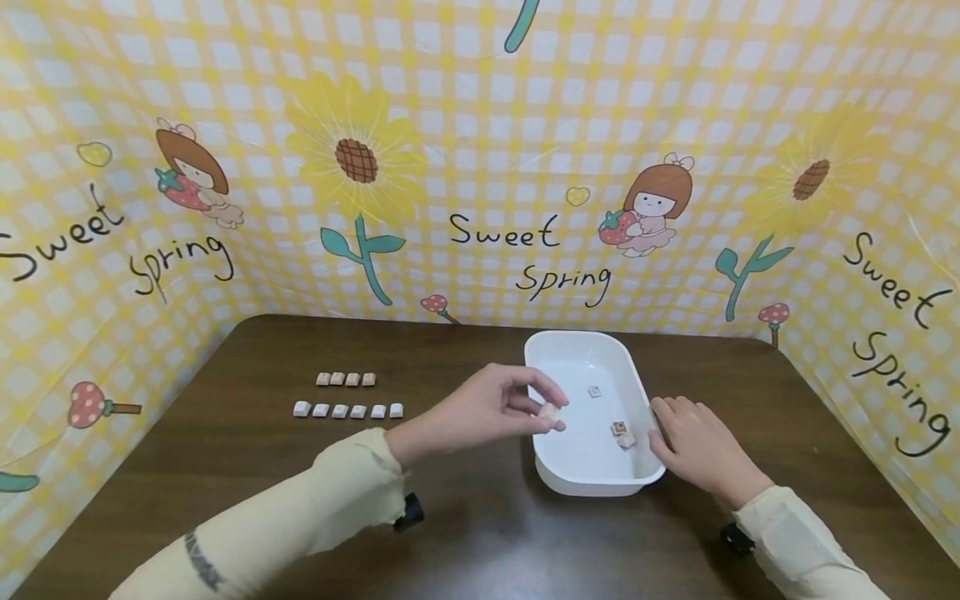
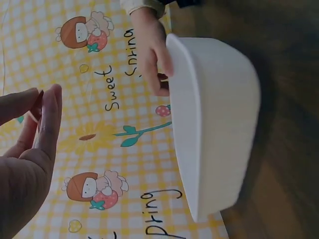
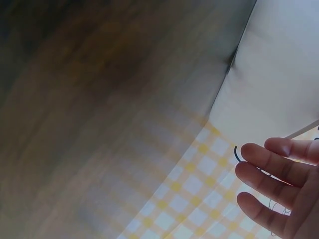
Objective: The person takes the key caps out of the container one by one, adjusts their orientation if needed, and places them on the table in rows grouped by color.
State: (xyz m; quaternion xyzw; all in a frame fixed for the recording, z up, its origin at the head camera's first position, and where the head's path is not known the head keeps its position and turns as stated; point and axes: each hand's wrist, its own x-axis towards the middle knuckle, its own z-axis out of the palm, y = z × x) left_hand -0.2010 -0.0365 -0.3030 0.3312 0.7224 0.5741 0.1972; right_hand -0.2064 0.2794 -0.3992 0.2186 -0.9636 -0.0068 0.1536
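My left hand [image 1: 487, 408] is over the left side of a white plastic tub [image 1: 555, 467], pinching a small pale keycap [image 1: 551, 413] between thumb and fingers. In the left wrist view the fingertips mostly hide that keycap. My right hand [image 1: 701, 446] rests against the tub's right rim, its fingers [image 3: 269, 186] loosely extended. Inside the tub lie a printed keycap [image 1: 595, 392] and, farther forward, a brown-marked keycap [image 1: 618, 427] touching a pale keycap [image 1: 626, 440].
Left on the dark wooden table [image 1: 465, 533] are two rows of keycaps: a back row [image 1: 352, 380] of beige ones and a longer front row [image 1: 358, 412] of whiter ones. A yellow checked cloth [image 1: 480, 167] hangs behind and along both sides.
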